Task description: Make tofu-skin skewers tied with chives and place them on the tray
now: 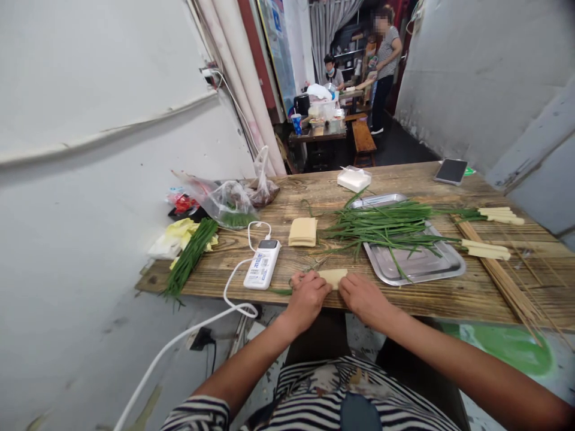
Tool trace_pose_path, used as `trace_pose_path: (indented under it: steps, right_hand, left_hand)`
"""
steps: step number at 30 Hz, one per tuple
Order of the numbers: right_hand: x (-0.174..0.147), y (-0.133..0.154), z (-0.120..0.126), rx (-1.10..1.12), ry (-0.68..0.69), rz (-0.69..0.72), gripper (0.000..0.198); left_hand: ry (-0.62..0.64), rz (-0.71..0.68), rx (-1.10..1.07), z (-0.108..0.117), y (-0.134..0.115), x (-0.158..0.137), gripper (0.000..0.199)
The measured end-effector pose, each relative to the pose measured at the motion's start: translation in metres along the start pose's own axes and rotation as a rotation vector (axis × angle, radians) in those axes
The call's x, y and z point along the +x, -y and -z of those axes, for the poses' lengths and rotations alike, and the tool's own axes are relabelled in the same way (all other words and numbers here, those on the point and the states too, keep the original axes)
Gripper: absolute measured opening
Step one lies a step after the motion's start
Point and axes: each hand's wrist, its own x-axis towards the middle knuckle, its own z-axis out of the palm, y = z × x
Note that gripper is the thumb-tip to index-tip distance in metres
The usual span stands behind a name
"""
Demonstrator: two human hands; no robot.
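A pale tofu-skin sheet (333,278) lies at the table's front edge, rolled or folded, with green chive ends poking out on the left. My left hand (309,294) has its fingers curled on the sheet's left end. On its right end, my right hand (363,297) presses with bent fingers. Just beyond is a stack of square tofu-skin sheets (302,231). Long chives (386,218) lie across a metal tray (422,266) to the right. Finished-looking tofu-skin rolls with chives, an upper group (501,215) and a lower group (486,249), rest beyond the tray.
A white power bank (262,264) with a cable sits left of my hands. Farther left are a chive bundle (192,254) and plastic bags (233,203). Wooden skewers (498,275) lie right. A white box (354,178) and phone (451,171) stand at the back. Two people are in the background.
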Motion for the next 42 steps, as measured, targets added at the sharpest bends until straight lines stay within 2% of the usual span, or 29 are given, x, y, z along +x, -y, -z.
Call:
trace_pose_path:
  steps: [4, 6, 11, 18, 23, 29, 33, 35, 39, 42]
  right_hand:
    - [-0.018, 0.030, -0.018, -0.060, -0.246, -0.141, 0.031]
    - [-0.025, 0.046, -0.026, -0.038, -0.298, -0.167, 0.038]
    - [-0.027, 0.065, -0.034, 0.006, -0.271, -0.253, 0.053]
    - [-0.018, 0.060, -0.035, -0.006, -0.277, -0.254, 0.053]
    - [-0.015, 0.057, -0.036, -0.002, -0.295, -0.238, 0.052]
    - [-0.016, 0.055, -0.036, 0.028, -0.279, -0.231, 0.052]
    - [-0.017, 0.056, -0.032, 0.069, -0.252, -0.230, 0.058]
    - [-0.018, 0.056, -0.028, 0.096, -0.226, -0.223, 0.062]
    - [-0.017, 0.054, -0.021, 0.130, -0.205, -0.221, 0.066]
    - [-0.016, 0.052, -0.020, 0.144, -0.205, -0.227, 0.069]
  left_hand:
    - [0.038, 0.037, -0.035, 0.007, -0.003, 0.004, 0.020]
    - [0.052, 0.048, -0.057, 0.009, -0.003, 0.006, 0.021]
    - [0.064, 0.044, -0.086, 0.011, -0.002, 0.009, 0.021]
    - [0.009, 0.034, 0.011, 0.006, -0.005, 0.002, 0.020]
    - [-0.075, 0.032, 0.099, -0.005, -0.009, -0.009, 0.023]
    - [-0.230, 0.091, 0.201, -0.019, -0.023, -0.027, 0.033]
    - [-0.280, 0.107, 0.198, -0.027, -0.029, -0.045, 0.041]
    - [-0.261, 0.075, 0.196, -0.029, -0.028, -0.051, 0.043]
    - [-0.139, -0.008, 0.206, -0.030, -0.025, -0.053, 0.052]
    - [-0.097, -0.018, 0.231, -0.028, -0.026, -0.049, 0.057]
